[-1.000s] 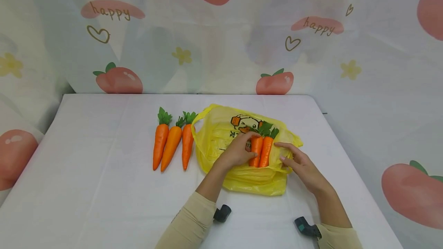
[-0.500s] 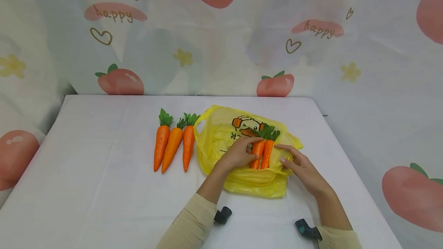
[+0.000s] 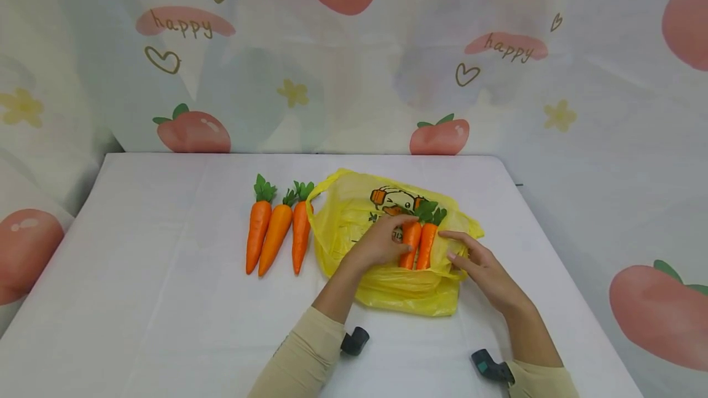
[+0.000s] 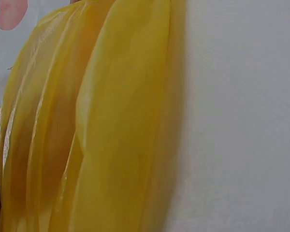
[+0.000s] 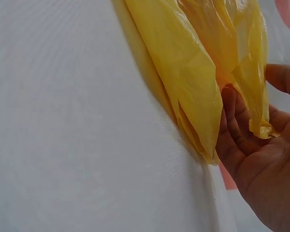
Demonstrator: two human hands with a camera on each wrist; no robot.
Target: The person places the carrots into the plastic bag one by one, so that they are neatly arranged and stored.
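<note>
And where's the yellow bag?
In the head view, the bag lies just right of centre on the table, beside three carrots, with the left hand over it.

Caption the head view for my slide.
Left hand grips one of two carrots in the mouth of a yellow bag while right hand holds the bag's edge; three more carrots lie alongside.

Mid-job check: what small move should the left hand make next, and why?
I'd probably have the left hand ease its carrot further into the bag: the carrot's lower end is hidden under the front fold, but its upper part is exposed. The right hand is at the bag's right edge, likely steadying it.
</note>
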